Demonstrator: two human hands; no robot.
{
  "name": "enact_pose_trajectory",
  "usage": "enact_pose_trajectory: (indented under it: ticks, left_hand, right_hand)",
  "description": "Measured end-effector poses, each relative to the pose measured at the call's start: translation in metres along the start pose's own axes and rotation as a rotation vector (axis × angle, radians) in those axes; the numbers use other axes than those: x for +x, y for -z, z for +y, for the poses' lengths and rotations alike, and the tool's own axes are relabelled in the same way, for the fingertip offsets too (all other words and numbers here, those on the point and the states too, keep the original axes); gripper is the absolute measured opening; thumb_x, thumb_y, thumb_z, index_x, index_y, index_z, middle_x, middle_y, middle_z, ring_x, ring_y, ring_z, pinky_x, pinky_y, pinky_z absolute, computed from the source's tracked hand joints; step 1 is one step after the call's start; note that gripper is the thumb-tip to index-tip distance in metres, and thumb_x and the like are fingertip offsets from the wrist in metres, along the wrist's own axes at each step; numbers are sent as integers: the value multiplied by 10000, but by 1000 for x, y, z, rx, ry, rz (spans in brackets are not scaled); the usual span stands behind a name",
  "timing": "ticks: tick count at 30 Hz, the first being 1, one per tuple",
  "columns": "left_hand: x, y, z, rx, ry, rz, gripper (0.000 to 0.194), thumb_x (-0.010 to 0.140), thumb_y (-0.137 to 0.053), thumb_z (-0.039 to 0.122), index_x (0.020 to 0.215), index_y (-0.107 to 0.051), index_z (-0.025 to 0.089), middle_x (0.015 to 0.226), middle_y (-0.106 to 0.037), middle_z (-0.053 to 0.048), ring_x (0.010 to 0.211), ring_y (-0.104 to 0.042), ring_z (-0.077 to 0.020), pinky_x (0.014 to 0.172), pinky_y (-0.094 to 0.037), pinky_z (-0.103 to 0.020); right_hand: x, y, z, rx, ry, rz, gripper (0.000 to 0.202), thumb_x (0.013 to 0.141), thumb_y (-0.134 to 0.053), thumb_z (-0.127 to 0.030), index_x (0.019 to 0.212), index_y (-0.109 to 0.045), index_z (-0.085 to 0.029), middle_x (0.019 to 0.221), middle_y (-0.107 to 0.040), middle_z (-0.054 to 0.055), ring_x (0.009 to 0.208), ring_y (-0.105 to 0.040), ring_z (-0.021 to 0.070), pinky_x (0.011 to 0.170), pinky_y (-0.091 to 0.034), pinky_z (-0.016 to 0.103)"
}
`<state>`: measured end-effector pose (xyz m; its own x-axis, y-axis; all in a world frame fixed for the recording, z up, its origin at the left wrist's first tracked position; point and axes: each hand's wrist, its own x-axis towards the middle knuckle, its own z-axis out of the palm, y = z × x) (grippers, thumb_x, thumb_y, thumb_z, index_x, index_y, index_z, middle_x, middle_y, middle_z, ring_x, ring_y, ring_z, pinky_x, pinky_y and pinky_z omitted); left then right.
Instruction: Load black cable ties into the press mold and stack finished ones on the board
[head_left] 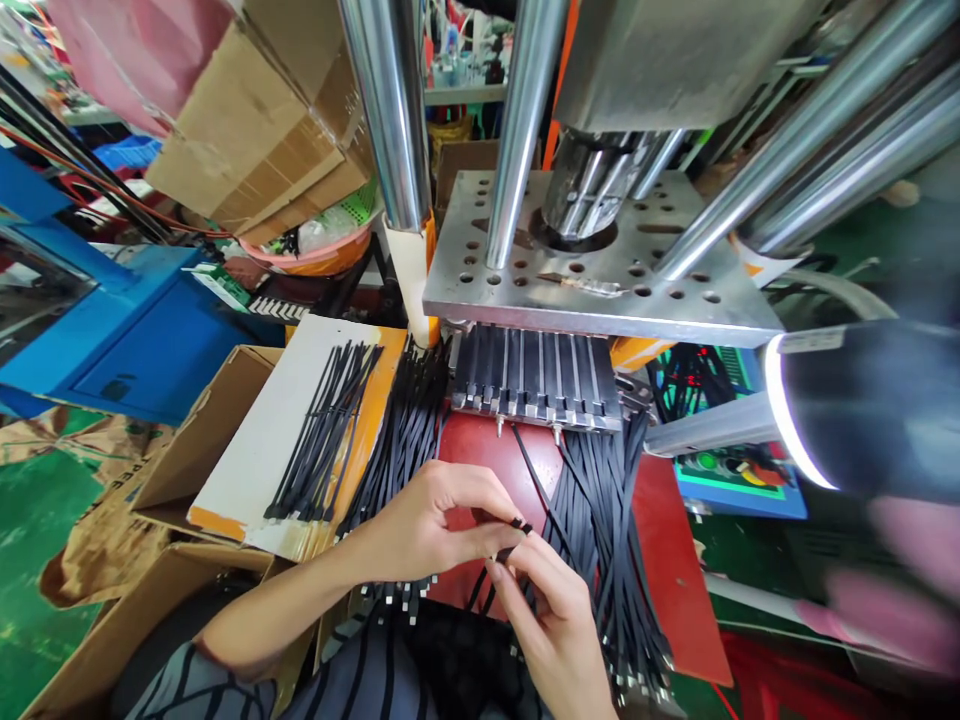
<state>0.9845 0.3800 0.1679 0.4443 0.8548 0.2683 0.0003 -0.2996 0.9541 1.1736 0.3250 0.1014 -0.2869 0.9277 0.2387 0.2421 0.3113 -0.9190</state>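
Both hands meet above the red work surface (660,560), in front of the press. My left hand (442,520) is closed in a pinch, and the small dark end of a black flat cable (521,525) shows at its fingertips. Right beside it, the thumb and fingers of my right hand (551,610) pinch the same cable's end; its exact shape is partly covered by fingers. A pile of black flat cables (600,540) with silvery ends lies to the right. Behind the hands, a slotted metal fixture (536,375) holds a row of black pieces.
Above the fixture hangs a thick steel press plate (600,300) between shiny columns. Another cable bundle (405,420) lies left, near a white board (255,440) carrying more cables. A round lamp (802,410) juts in from the right. Open cardboard boxes (217,430) stand left.
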Motion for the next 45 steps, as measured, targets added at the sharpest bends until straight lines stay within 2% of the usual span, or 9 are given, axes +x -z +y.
enact_pose_trajectory:
  ticks: [5,8,11,15,19,25,31,40,45]
  left_hand:
    - [27,17,-1,199,-35,185,128,965,-689,227,884,-747,146,809,-710,-24,702,-633,-116,664,-493,-239]
    - [62,35,-21,380,-96,292,127,978,-663,218,905,-748,158,902,-739,-41,800,-669,-143,762,-528,-274]
    - [102,50,-52,585,-159,351,104,957,-679,182,889,-753,152,1003,-769,-72,989,-707,-204,986,-530,-372]
    - [135,57,-81,695,-38,449,130,986,-648,218,1021,-746,139,1028,-798,-94,1025,-736,-251,1011,-551,-422]
    - [122,58,-80,756,-83,520,360,1008,-603,216,1341,-606,77,1347,-690,-185,1333,-616,-272,1163,-478,-427]
    - [73,65,-67,980,-393,11,292,1047,-525,246,1279,-664,137,1411,-653,-135,1360,-591,-236,1170,-513,-444]
    - [75,67,-74,1176,-515,-169,339,1027,-530,188,1335,-634,92,1417,-666,-160,1375,-583,-266,1184,-493,-490]
    - [66,37,-65,1278,-329,-124,501,1015,-580,412,1402,-580,94,1518,-555,-228,1471,-473,-337,1243,-377,-558]
    - [60,12,-62,1409,-171,-38,518,1043,-530,408,1471,-522,117,1587,-483,-221,1514,-415,-336,1265,-321,-562]
  right_hand:
    - [-17,-19,11,47,-192,-190,246,1034,-566,-303,814,-618,-207,792,-630,-7,704,-583,125,672,-462,216]
    - [-9,-8,5,48,-235,-388,265,1036,-563,-337,830,-657,-200,801,-659,2,719,-593,133,680,-463,225]
    - [36,32,-9,-88,-161,-367,345,1024,-574,-414,770,-657,-195,713,-613,0,664,-535,143,615,-420,254]
    - [126,82,-16,-222,-97,-191,440,954,-643,-518,653,-586,-203,609,-528,-19,595,-446,140,563,-349,275]
    - [193,86,-7,-252,-90,-210,469,920,-642,-554,627,-546,-202,562,-466,-40,551,-387,121,546,-295,271]
    - [222,70,10,-373,-30,-216,312,926,-614,-437,735,-666,-196,572,-528,-35,543,-415,127,571,-319,276]
    - [223,66,21,-497,103,-103,236,921,-628,-320,730,-675,-189,611,-567,-19,575,-417,132,594,-330,285]
    - [219,69,35,-283,27,-66,233,895,-687,-415,928,-689,-184,796,-705,23,578,-546,133,572,-418,272]
    - [202,65,25,-395,55,133,237,908,-652,-332,1049,-711,-150,916,-723,77,650,-620,170,672,-504,320]
